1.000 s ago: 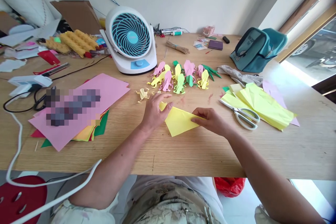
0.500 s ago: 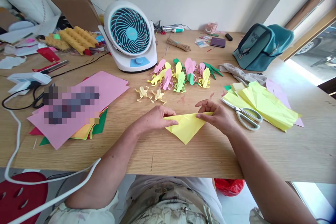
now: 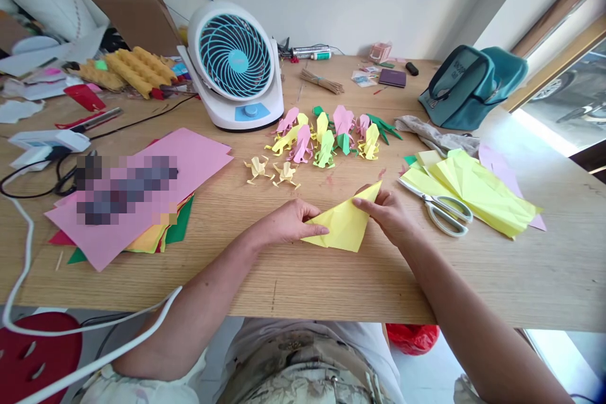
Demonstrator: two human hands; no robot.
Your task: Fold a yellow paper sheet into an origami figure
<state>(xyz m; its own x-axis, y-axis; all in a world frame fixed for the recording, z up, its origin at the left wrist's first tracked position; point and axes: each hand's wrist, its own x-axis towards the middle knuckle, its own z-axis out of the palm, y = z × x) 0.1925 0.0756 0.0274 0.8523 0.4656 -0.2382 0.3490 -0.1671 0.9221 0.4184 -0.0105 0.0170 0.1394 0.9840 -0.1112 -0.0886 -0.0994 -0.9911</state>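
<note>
Between my hands is a folded sheet of yellow paper (image 3: 348, 224), tilted up to the right. My left hand (image 3: 291, 221) pinches its left corner, thumb on top. My right hand (image 3: 384, 209) grips the right side near the upper corner, its fingers partly hidden behind the paper. Just beyond lie two small cream folded-paper frogs (image 3: 286, 172). Behind them stands a cluster of several pink, green and yellow paper frogs (image 3: 326, 146). White-handled scissors (image 3: 445, 211) rest to the right of my right hand.
Yellow sheets (image 3: 473, 186) lie right of the scissors, with a teal bag (image 3: 457, 85) behind. A white fan (image 3: 234, 63) stands at the back. On the left is a stack of coloured paper (image 3: 199, 148). A white cable (image 3: 118, 350) crosses near my left arm.
The yellow paper has turned, its right corner rising and its lower point swinging right. My left hand has shifted slightly right and down; my right hand's fingers have closed in behind the paper.
</note>
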